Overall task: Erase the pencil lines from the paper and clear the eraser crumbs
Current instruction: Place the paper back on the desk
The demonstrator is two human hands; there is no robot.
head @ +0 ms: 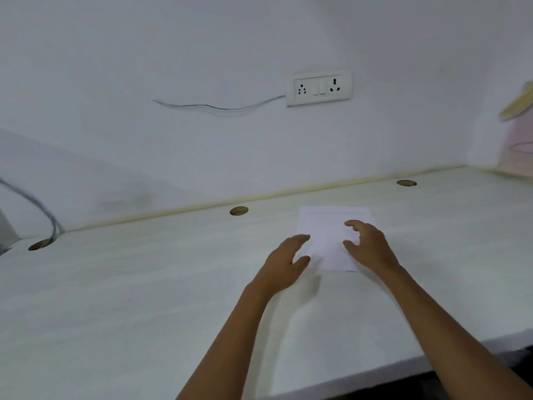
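A white sheet of paper point(331, 223) lies flat on the pale desk point(144, 284), right of centre. The frame is too blurred to show pencil lines, an eraser or crumbs. My left hand point(284, 262) hovers at the paper's left edge, fingers loosely spread, thumb apart, holding nothing. My right hand point(367, 245) is over the paper's right half, fingers loosely curved toward the sheet, with nothing visible in it.
Three round cable holes point(238, 211) run along the desk's back edge, with a grey cable point(43, 212) going into the left one. A wall socket panel point(318, 88) sits above. A pinkish object point(516, 151) stands at the far right. The desk's front edge point(403, 373) is near.
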